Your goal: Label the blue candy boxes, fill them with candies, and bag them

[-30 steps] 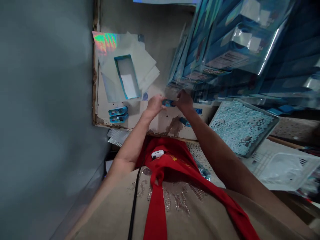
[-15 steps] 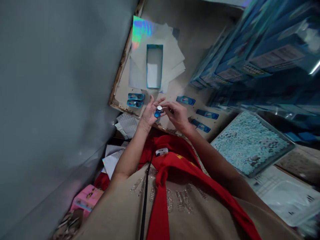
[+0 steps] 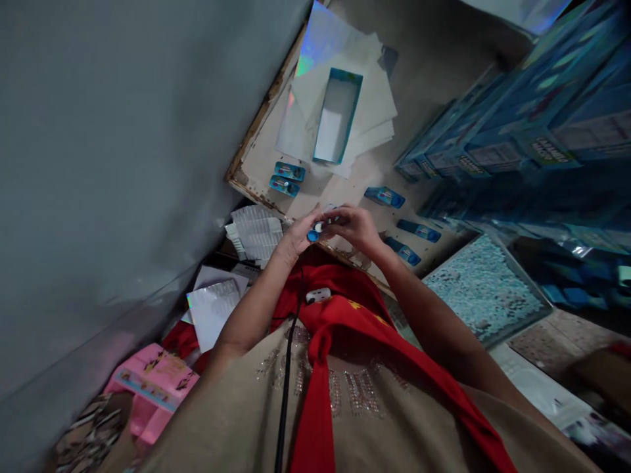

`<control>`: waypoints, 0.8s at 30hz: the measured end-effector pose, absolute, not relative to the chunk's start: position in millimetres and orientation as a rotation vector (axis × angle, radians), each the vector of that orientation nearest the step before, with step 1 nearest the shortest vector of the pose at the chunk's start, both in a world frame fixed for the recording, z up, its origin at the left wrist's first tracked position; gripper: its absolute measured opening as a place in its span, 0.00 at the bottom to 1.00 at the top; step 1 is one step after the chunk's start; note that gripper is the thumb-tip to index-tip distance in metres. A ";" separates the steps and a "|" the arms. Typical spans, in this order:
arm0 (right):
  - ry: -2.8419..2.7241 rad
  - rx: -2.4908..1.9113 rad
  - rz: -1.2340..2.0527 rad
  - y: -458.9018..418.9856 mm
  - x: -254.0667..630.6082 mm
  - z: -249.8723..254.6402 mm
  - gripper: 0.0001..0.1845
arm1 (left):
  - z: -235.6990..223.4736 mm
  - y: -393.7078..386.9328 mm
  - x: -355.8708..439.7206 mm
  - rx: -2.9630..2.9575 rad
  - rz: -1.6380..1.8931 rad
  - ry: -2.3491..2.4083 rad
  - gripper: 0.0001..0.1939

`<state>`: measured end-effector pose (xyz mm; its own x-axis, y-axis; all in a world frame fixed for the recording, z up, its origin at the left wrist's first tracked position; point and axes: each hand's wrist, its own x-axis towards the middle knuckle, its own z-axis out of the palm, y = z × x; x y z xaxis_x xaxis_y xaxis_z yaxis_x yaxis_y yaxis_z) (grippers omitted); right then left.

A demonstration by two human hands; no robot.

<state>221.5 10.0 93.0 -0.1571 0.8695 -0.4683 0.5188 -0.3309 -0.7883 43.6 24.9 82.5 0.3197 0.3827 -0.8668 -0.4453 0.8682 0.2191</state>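
My left hand is closed around a small blue container with a round blue cap standing open and a white round part beside it, just over the table's front edge. Bent over that container from the right is my right hand, its fingertips pinched together at the white part; whether they hold anything is hidden. Off to the right lie several similar blue packs, the nearest kind to my right hand. Two more blue packs rest side by side on the left of the table.
An open blue-rimmed box stands on white sheets. Tall stacks of blue cartons rise at the right, above a tray of pale blue pieces. A grey wall borders the left, with a pink box below.
A blue pack was between both hands low on the table; it is now raised near my body in my left hand, its cap open. My view has turned and shifted.
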 end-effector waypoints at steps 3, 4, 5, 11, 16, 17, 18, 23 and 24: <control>-1.385 -1.985 1.397 0.7 229.5 89.9 0.20 | 86.2 15.6 26.0 -0.121 0.494 1.131 0.18; -1.362 -2.061 1.338 -1.3 230.9 88.3 0.21 | 87.2 13.3 19.8 -0.133 0.529 1.151 0.16; -1.373 -2.131 1.269 -2.1 231.3 86.7 0.21 | 87.7 11.5 14.1 -0.148 0.568 1.168 0.13; -1.851 -2.272 1.057 14.7 214.0 79.4 0.16 | 82.9 12.4 -2.7 -0.213 0.722 1.118 0.08; -2.045 -2.382 1.055 30.0 203.2 80.6 0.09 | 76.6 19.7 -7.8 -0.220 0.790 1.144 0.09; -2.045 -2.414 1.045 32.7 203.4 80.7 0.08 | 75.3 20.5 -9.1 -0.220 0.801 1.142 0.10; -2.043 -2.451 1.038 35.7 204.3 80.2 0.07 | 73.7 21.1 -10.5 -0.221 0.812 1.133 0.10; -2.043 -2.583 1.075 55.2 210.9 71.9 0.15 | 64.3 25.2 -13.4 -0.245 0.879 1.040 0.21; -2.055 -2.587 1.084 58.5 211.2 71.8 0.16 | 63.3 26.6 -13.0 -0.254 0.890 1.023 0.23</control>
<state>211.2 58.5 71.8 0.1322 0.7521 -0.6457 0.9575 -0.2654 -0.1131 -13.0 26.6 63.3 0.2177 0.5229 -0.8241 -0.7439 0.6355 0.2067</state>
